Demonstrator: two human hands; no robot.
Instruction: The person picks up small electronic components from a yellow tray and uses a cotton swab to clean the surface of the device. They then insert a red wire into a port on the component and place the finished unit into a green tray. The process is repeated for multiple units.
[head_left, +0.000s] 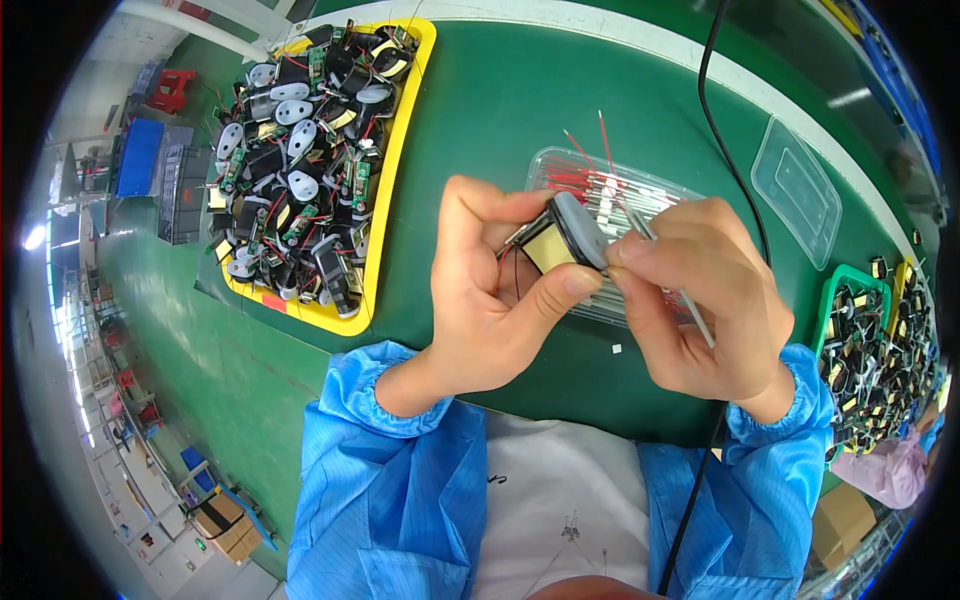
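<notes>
My left hand (490,290) is closed around a small black device (568,228). The device has a yellow pad on its side and a grey rounded cap at one end, and a thin dark wire trails near the palm. At the right of the device, my right hand (710,290) has its thumb and forefinger pinched at the edge of the grey cap. A thin grey rod-like tool (697,318) passes through that hand; its exact kind cannot be made out. Behind both hands, a clear plastic box (545,165) holds many red and white thin wires, partly hidden by my fingers.
A yellow tray (400,150) at the left is heaped with similar black devices. A clear lid (797,190) lies at the right, near a black cable (735,165). A green tray (832,290) of small parts stands at the far right. A small white square (617,349) lies on the green tabletop (480,110).
</notes>
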